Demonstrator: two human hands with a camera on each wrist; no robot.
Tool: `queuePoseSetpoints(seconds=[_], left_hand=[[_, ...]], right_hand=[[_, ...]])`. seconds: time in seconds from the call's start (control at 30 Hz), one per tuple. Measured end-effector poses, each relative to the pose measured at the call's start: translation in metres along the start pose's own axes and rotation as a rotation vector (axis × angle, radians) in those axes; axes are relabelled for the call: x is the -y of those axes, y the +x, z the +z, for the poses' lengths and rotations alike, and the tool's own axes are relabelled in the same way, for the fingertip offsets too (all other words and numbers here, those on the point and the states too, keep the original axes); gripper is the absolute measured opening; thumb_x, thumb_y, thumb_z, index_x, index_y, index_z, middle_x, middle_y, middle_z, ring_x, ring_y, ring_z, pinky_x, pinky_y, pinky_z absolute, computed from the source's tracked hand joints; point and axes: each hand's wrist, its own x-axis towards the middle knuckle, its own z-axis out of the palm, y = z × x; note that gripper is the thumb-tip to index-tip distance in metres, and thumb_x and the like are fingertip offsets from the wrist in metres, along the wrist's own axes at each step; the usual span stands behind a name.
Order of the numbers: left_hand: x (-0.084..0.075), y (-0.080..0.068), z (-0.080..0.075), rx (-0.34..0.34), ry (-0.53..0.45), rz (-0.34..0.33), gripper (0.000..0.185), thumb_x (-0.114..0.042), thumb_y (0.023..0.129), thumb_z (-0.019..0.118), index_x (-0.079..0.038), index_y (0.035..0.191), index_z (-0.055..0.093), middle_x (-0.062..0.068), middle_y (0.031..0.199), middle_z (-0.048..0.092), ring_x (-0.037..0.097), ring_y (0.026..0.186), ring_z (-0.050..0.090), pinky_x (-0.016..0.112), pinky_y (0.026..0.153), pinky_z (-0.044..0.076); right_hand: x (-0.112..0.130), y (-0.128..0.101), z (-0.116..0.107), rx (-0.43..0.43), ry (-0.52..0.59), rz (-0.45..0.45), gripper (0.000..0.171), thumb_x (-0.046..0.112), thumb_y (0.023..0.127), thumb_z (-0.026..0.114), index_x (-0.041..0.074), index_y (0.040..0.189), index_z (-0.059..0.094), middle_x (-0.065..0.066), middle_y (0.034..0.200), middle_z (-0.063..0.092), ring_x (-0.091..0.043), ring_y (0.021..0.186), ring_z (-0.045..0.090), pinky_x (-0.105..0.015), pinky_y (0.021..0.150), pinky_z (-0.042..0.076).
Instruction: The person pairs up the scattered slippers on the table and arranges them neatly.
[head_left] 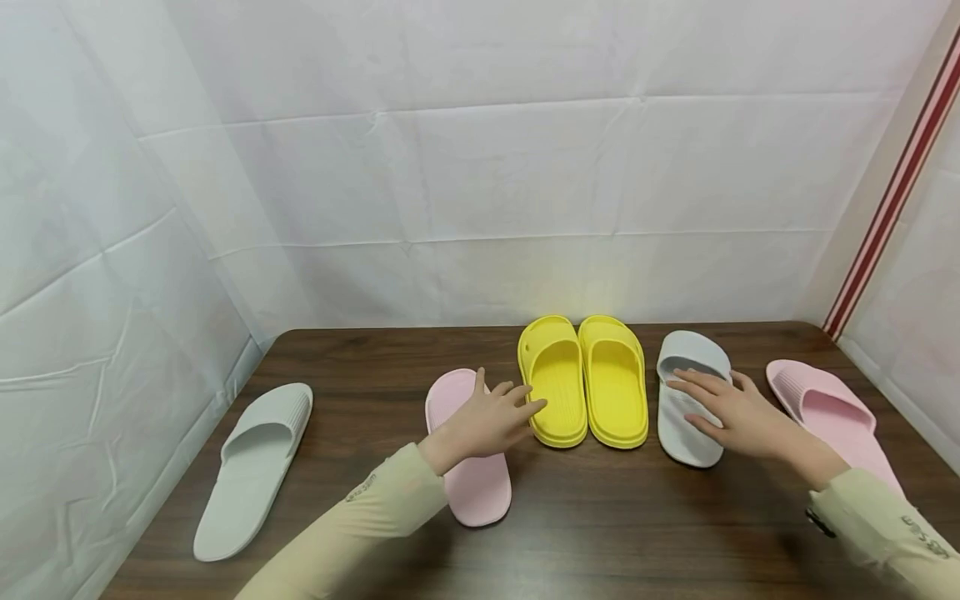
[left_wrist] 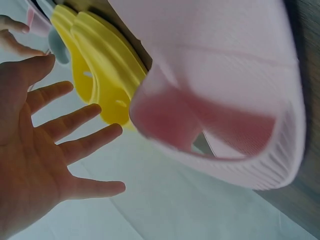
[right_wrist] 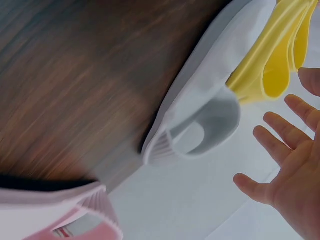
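My left hand (head_left: 491, 423) hovers with fingers spread over a pink slipper (head_left: 480, 493), its fingertips overlapping the edge of the left yellow slipper (head_left: 561, 392) in the head view. Palm and separated fingers show in the left wrist view beside the pink slipper's ribbed strap. Tight against its mate stands the right yellow slipper (head_left: 617, 387). Above a pale grey slipper (head_left: 693, 348) is my right hand (head_left: 738, 417), fingers extended and apart, partly covering the footbed. The right wrist view shows nothing in that palm (right_wrist: 300, 185).
Another pale grey slipper (head_left: 243, 487) lies slanted at the table's left side. A second pink slipper (head_left: 836, 417) lies at the right, partly behind my right forearm. The dark wooden table (head_left: 600, 533) meets white cloth walls (head_left: 495, 175) at the back and sides.
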Motion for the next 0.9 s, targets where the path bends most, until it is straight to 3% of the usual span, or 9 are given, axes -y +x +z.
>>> queuePoseSetpoints(seconds=[0.23, 0.53, 0.7, 0.9], left_hand=[[0.011, -0.009, -0.001, -0.086, -0.053, 0.031, 0.038, -0.033, 0.091, 0.048, -0.023, 0.127, 0.049, 0.002, 0.127, 0.051, 0.024, 0.114, 0.050, 0.066, 0.093, 0.027], [0.023, -0.019, 0.000, -0.136, -0.104, 0.039, 0.033, -0.030, 0.091, 0.049, -0.022, 0.122, 0.053, 0.004, 0.122, 0.056, 0.024, 0.112, 0.052, 0.064, 0.095, 0.027], [0.028, -0.026, 0.003, -0.164, -0.118, 0.031, 0.030, -0.028, 0.091, 0.048, -0.021, 0.119, 0.055, 0.003, 0.119, 0.058, 0.022, 0.111, 0.052, 0.063, 0.096, 0.027], [0.033, -0.037, 0.008, -0.200, -0.144, 0.015, 0.028, -0.026, 0.089, 0.051, -0.019, 0.115, 0.057, 0.003, 0.117, 0.060, 0.021, 0.108, 0.053, 0.064, 0.094, 0.027]], right_hand=[[-0.015, -0.007, -0.005, -0.043, -0.018, 0.008, 0.047, 0.017, 0.077, 0.067, 0.012, 0.121, 0.051, -0.014, 0.124, 0.051, -0.030, 0.111, 0.048, -0.063, 0.084, 0.026], [-0.026, -0.013, -0.010, -0.045, -0.028, 0.045, 0.050, 0.017, 0.077, 0.067, 0.017, 0.124, 0.048, -0.017, 0.120, 0.056, -0.036, 0.110, 0.050, -0.064, 0.080, 0.028], [-0.034, -0.018, -0.012, -0.055, -0.004, 0.083, 0.049, 0.017, 0.079, 0.065, 0.013, 0.124, 0.047, -0.021, 0.116, 0.057, -0.039, 0.108, 0.050, -0.064, 0.081, 0.027], [-0.049, -0.027, -0.014, -0.007, 0.016, 0.174, 0.043, 0.020, 0.083, 0.061, 0.007, 0.122, 0.048, -0.024, 0.120, 0.053, -0.041, 0.111, 0.046, -0.063, 0.084, 0.024]])
